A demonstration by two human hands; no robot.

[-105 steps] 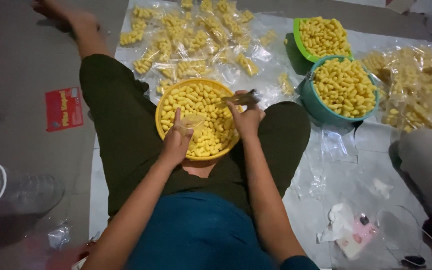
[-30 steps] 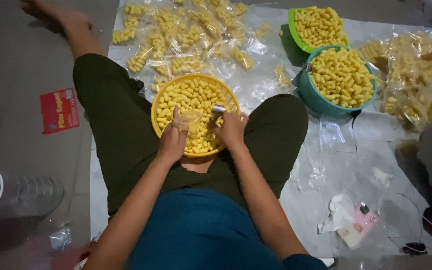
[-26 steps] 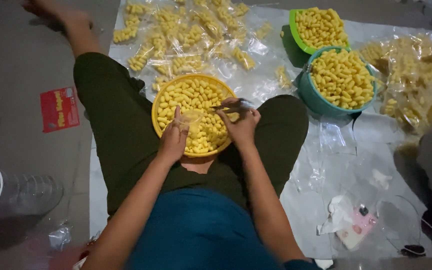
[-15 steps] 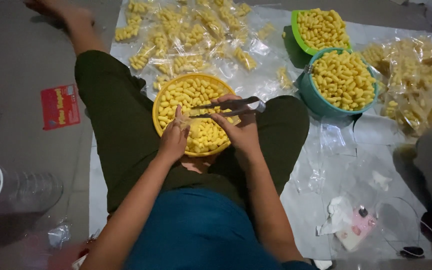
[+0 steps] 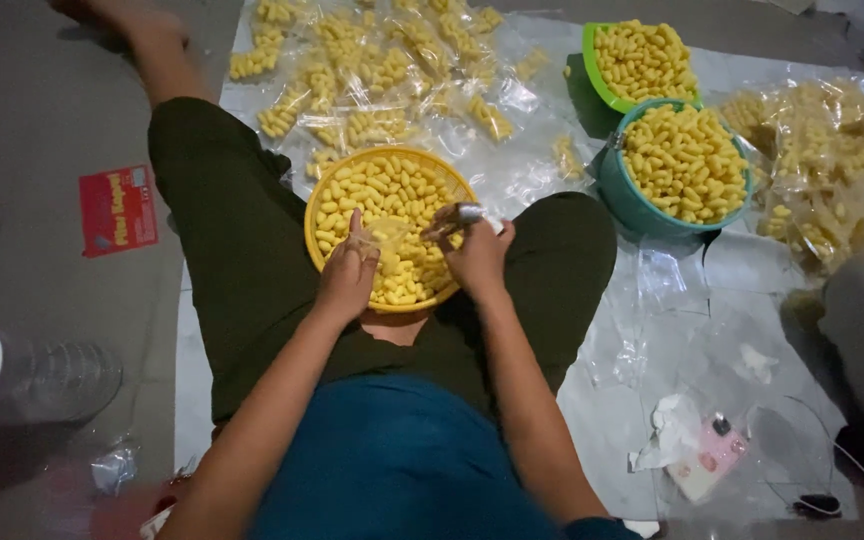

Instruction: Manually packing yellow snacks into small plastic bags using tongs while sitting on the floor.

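A yellow bowl [image 5: 324, 188] full of pale yellow puffed snacks [image 5: 384, 195] rests between my legs. My left hand [image 5: 347, 272] holds a small clear plastic bag [image 5: 389, 232] open over the bowl. My right hand [image 5: 474, 252] grips metal tongs [image 5: 455, 217], their tips pointing left into the bag's mouth above the snacks.
Several filled clear snack packets [image 5: 372, 70] lie on a plastic sheet beyond the bowl. A teal bowl [image 5: 642, 205] and a green bowl [image 5: 594, 75] of snacks stand at right, with more packets [image 5: 832, 160] past them. A red packet [image 5: 117, 208] and a clear container [image 5: 12, 368] lie left.
My right hand has drawn the tongs back from across the bowl and brought their tips down to the bag that my left hand holds. The left hand stays put.
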